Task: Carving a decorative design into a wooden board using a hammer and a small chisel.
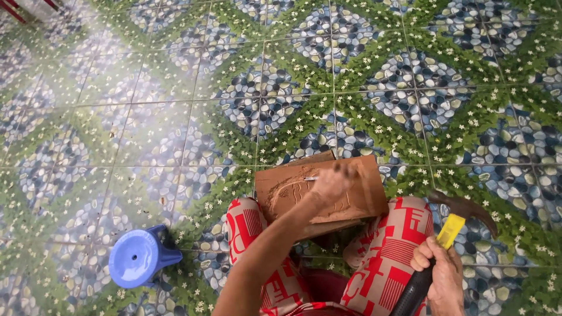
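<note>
A brown wooden board [367, 188] with a pattern carved into it rests on my knees, which are in red and cream patterned trousers [386, 251]. My left hand [333, 181] lies on the board's upper middle, closed around a thin metal chisel [310, 178] whose tip points left at the carved lines. To the right of my knee, my right hand [438, 275] grips the black handle of a hammer [451, 231] with a yellow neck and dark claw head, held up off the board.
The floor [146, 129] is tiled in a blue pebble and green leaf pattern. A small blue plastic stool [137, 257] stands to my lower left. Red and white furniture legs [17, 9] show at the top left corner.
</note>
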